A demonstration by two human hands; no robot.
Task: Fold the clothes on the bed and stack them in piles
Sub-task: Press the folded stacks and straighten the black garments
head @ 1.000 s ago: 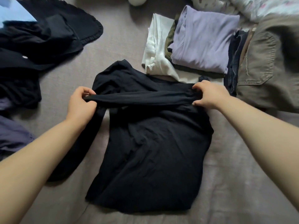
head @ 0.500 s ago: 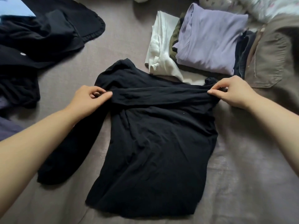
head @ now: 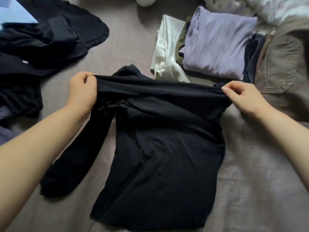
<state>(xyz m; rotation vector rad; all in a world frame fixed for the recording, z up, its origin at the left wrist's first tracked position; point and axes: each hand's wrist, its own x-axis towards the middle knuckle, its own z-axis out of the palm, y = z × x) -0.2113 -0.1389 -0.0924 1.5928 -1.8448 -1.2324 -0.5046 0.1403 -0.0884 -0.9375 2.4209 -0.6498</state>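
Note:
A black long-sleeved top [head: 160, 148] lies on the grey-brown bed [head: 250, 190] in front of me. One sleeve is folded across its chest as a taut band. My left hand [head: 82, 92] pinches the band's left end, and my right hand [head: 242, 96] pinches its right end at the shoulder. The other sleeve [head: 73, 164] trails down to the left under my left forearm. Behind it sit folded piles: a lilac top [head: 217, 44] on white [head: 167, 52] and olive pieces, dark jeans [head: 252, 54] and khaki trousers [head: 287, 67].
A heap of unfolded black clothes [head: 41, 46] covers the far left of the bed, with a light blue piece [head: 11, 14] on top. A floral pillow or duvet [head: 267, 7] lies at the back right. A white round object [head: 145, 0] sits at the top edge.
Both hands have lifted the folded sleeve and pulled it tighter, and my left hand has shifted a little further from me. The camera view moved slightly.

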